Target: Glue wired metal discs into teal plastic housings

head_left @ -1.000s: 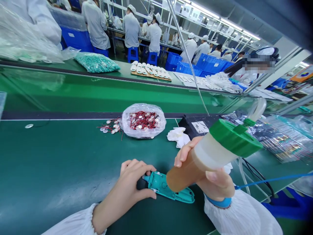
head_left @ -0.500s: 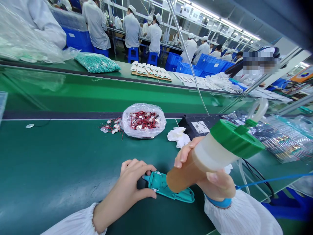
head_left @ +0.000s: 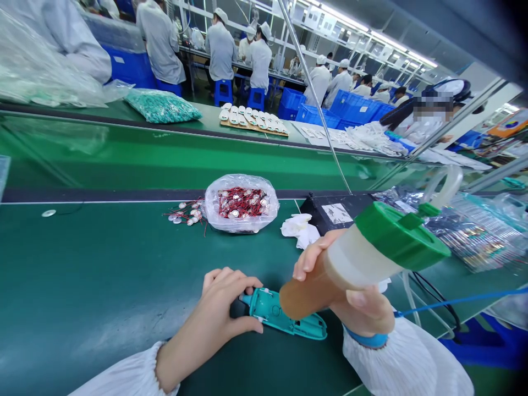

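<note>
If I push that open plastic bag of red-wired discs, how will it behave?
The bag will probably flex and sag, as its plastic looks thin and crinkled. The red-wired discs look tangled, so they may shift in clumps. With its top wide open, a hard shove could spill some.

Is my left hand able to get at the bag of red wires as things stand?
Probably yes: the open bag sits ahead of your left hand, with nothing seen between them, though its fingers hold the teal shell.
</note>
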Tool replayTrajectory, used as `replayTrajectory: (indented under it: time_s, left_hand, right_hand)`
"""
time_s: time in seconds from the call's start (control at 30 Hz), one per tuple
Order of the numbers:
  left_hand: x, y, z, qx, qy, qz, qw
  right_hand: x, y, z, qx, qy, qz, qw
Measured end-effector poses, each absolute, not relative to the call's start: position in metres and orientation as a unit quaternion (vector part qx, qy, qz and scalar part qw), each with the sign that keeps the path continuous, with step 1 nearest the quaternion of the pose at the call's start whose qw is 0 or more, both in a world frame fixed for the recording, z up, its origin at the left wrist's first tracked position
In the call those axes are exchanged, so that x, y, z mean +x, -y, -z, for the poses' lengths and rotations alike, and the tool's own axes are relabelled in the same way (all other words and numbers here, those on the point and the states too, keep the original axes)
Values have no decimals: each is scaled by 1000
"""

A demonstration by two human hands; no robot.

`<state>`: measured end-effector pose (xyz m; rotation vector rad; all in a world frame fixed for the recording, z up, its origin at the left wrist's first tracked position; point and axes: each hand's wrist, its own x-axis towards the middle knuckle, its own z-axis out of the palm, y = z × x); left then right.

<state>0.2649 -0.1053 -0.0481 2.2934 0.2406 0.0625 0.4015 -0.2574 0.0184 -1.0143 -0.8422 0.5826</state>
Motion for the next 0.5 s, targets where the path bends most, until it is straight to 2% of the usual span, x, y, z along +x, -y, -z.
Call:
replayTrajectory:
  time_s: [0.3,0.5]
  left_hand:
    - [263,108,49,911,-110,-36,396]
    - [263,112,48,906,-153,-75,387]
  right_hand:
    - [405,259,-19,-434,319,-200,819]
    - [418,257,-19,-410,232,-93,877]
